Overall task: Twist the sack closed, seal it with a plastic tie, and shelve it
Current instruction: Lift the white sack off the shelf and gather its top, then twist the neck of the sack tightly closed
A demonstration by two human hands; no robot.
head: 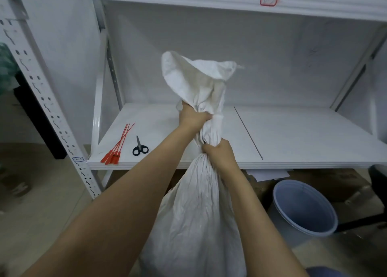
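Head view: I have the white sack [199, 203] standing in front of the shelf [303, 134], its bulging body below the shelf's front edge and its gathered neck rising above the board. My left hand [193, 117] is clenched round the neck at the higher spot, just under the loose mouth, which flops open above the shelf. My right hand [217, 153] grips the twisted neck lower down, about level with the shelf's front edge, where the cloth bunches into tight pleats. The hands sit one above the other, with a short rope of cloth between them. On the shelf's left end lies a bundle of red plastic ties [117, 148], their tags at the front edge, with black-handled scissors [139, 147] just to their right. Below the shelf, right of the sack, stands a blue bucket [303, 209].
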